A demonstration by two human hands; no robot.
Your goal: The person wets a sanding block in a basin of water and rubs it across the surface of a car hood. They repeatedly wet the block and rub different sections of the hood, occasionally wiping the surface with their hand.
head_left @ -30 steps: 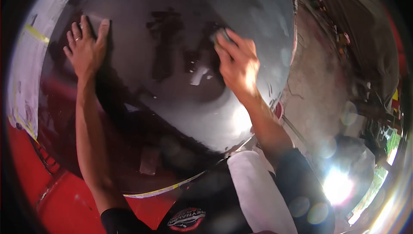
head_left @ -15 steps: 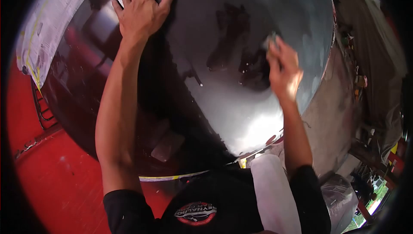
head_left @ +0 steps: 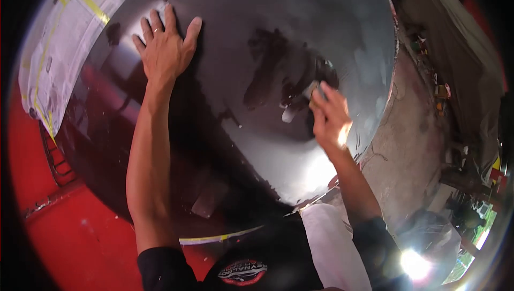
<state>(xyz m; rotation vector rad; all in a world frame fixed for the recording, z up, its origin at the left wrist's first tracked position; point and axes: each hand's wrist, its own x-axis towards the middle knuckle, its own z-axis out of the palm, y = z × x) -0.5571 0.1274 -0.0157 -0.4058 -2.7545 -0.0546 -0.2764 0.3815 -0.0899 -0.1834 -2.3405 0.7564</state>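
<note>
A large dark grey, wet, glossy car body panel (head_left: 257, 34) fills the view. My left hand (head_left: 165, 47) lies flat on it at the upper left, fingers spread, a ring on one finger. My right hand (head_left: 329, 117) presses a small grey sanding pad (head_left: 316, 91) against the panel at centre right. Dark wet streaks run over the surface just left of the pad.
Newspaper masking held by yellow tape (head_left: 64, 39) covers the panel's left edge. Red bodywork (head_left: 69, 237) lies below left. A concrete floor (head_left: 412, 141) and clutter are at the right, with a white cloth (head_left: 326, 243) at my waist.
My right hand with the pad has slid down and left across the panel. My left hand stays planted on the panel. The view has shifted a little.
</note>
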